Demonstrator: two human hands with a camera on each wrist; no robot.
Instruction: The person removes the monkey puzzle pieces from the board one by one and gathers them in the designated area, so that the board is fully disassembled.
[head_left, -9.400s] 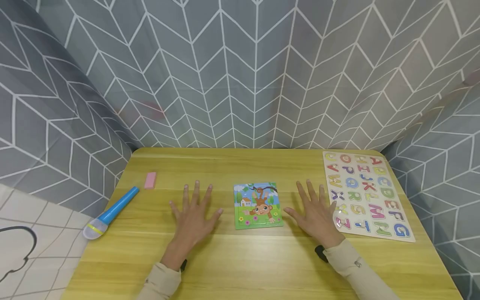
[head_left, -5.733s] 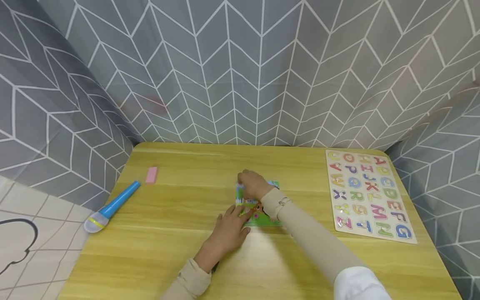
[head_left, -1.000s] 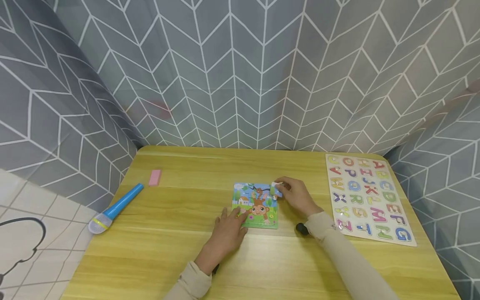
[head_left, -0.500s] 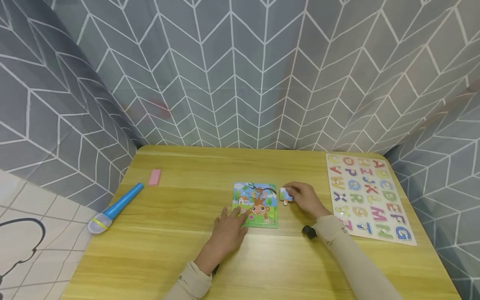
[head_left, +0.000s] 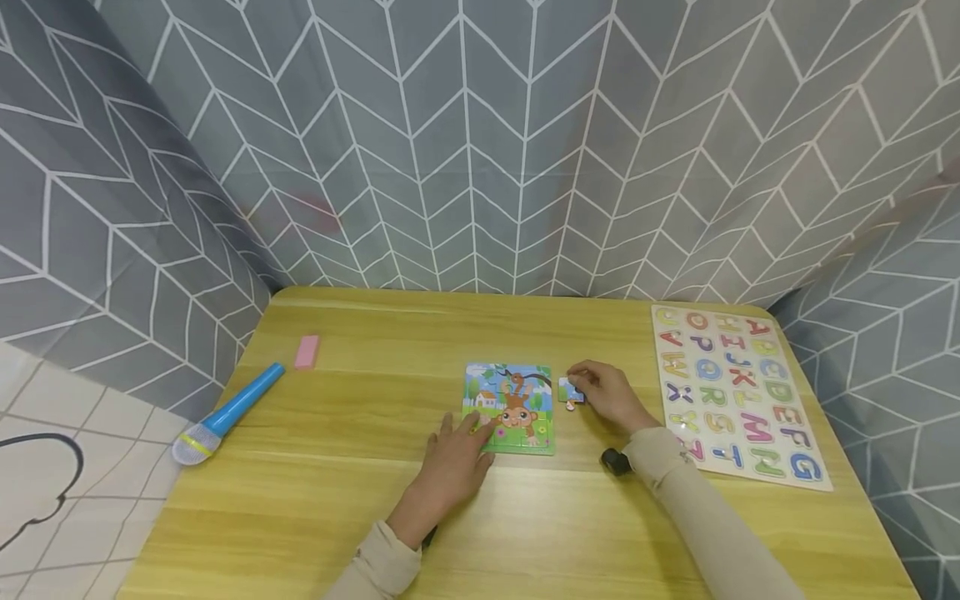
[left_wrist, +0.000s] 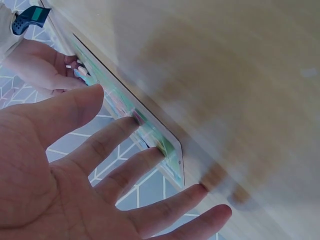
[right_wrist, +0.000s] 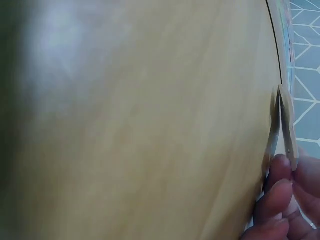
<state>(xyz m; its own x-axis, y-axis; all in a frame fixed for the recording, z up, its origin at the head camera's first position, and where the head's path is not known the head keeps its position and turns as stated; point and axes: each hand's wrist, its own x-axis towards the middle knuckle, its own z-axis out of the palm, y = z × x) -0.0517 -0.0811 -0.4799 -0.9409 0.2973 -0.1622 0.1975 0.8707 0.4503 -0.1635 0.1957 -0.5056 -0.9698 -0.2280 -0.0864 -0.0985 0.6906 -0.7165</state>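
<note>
A square jigsaw puzzle (head_left: 517, 379) with a cartoon monkey lies mid-table. My left hand (head_left: 452, 467) rests at its lower left, fingers spread; in the left wrist view two fingertips touch the puzzle's edge. Just right of the puzzle, a loose jigsaw piece (head_left: 567, 392) in blue and green is pinched by my right hand (head_left: 611, 396). The right wrist view has this piece (right_wrist: 287, 117) edge-on, tilted, its far end touching or close to the table, with thumb and fingers at its near end. The palm hides part of the grip.
A wooden alphabet board (head_left: 738, 392) lies at the table's right side. On the left are a blue toy microphone (head_left: 232, 412) near the edge and a pink block (head_left: 307, 352). Grey patterned curtains (head_left: 495, 150) hang behind and beside the table (head_left: 360, 333).
Both hands lay flat beside the puzzle at first. Then my left moved onto it, while my right reached over it, took a piece and carried it right, off the puzzle. Lately almost nothing moves.
</note>
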